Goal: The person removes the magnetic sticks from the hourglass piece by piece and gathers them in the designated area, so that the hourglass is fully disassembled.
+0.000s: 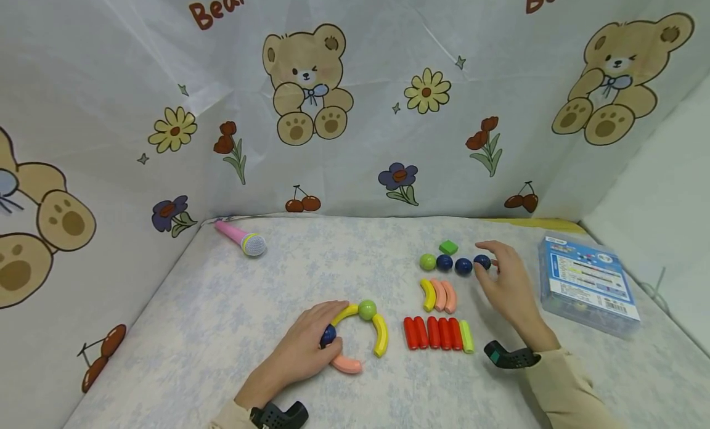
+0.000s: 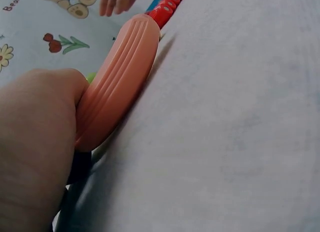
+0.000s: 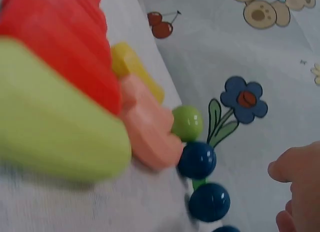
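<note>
My left hand (image 1: 306,341) curls round a dark blue ball (image 1: 328,335), its fingers at a yellow curved rod (image 1: 345,313) and its thumb beside a pink curved rod (image 2: 120,87). A green ball (image 1: 367,310) joins that yellow rod to a second yellow curved rod (image 1: 381,335); together they form an open ring. Over on the right, my right hand (image 1: 507,287) has thumb and index finger spread around a dark blue ball (image 1: 482,262) at the row's end. Two more blue balls (image 3: 196,160) and a green ball (image 3: 187,123) line up beside it.
Several red rods (image 1: 432,333) and a light green rod (image 1: 466,336) lie side by side. Above them are a yellow curved rod (image 1: 428,294) and two pink ones (image 1: 445,296). A green block (image 1: 448,247), a toy microphone (image 1: 241,238) and a blue box (image 1: 588,284) lie farther out.
</note>
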A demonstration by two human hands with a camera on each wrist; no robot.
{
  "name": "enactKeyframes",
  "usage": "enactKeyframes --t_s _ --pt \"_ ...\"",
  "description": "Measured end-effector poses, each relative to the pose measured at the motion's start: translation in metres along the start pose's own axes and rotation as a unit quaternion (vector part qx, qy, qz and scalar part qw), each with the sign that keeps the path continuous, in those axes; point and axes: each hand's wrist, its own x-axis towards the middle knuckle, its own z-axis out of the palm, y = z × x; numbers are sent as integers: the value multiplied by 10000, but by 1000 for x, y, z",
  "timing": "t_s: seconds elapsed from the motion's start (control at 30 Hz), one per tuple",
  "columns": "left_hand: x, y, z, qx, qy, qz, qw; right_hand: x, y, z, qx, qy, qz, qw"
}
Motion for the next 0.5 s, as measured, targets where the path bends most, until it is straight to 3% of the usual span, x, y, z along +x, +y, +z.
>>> enactKeyframes --t_s 0.27,0.5 --pt "-1 1 0 -115 -7 -108 9999 -8 -57 19 367 -822 -1152 9893" --pt "-2 1 -1 -153 -63 -123 9998 -25 -101 34 493 -1990 -1534 9667"
